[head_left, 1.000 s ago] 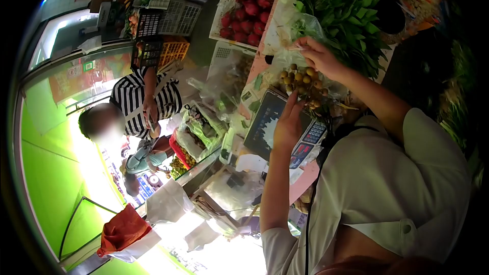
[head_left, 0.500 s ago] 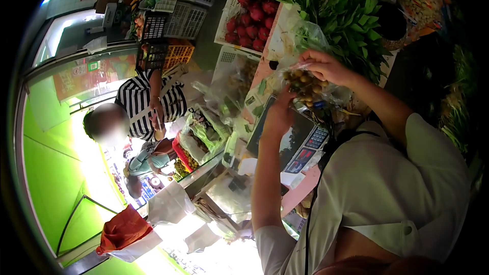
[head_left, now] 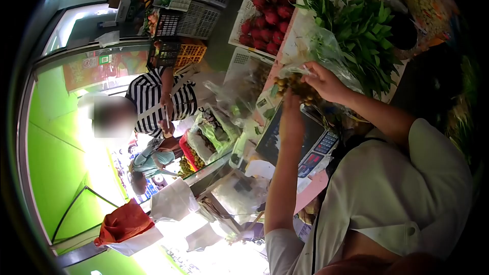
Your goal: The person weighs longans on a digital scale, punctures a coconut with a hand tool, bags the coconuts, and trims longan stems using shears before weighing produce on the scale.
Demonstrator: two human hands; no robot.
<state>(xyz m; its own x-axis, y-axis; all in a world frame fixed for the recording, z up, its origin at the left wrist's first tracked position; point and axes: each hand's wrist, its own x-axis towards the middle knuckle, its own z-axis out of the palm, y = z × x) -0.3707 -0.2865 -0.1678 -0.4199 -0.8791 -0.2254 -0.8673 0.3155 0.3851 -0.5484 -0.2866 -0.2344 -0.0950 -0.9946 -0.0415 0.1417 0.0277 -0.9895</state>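
A bunch of small round brown fruits, which look like longans, sits in or against a clear plastic bag above the scale. My right hand is closed, pinching the bag's edge beside the fruit. From below, my left hand reaches up with its fingers stretched out, the tips touching the longans. Part of the fruit is hidden behind my fingers. Under my left hand and forearm lies a digital scale with a dark plate and a keypad.
Leafy greens lie beyond my right hand. A white crate holds red dragon fruit. Across the counter stands a person in a striped top, with another person nearby. Bagged produce lines the counter, and an orange-red bag sits lower left.
The view has shifted, so the scene sits farther right. My left hand's fingers have straightened against the fruit. My right hand still grips the bag, which now spreads wider beside the greens.
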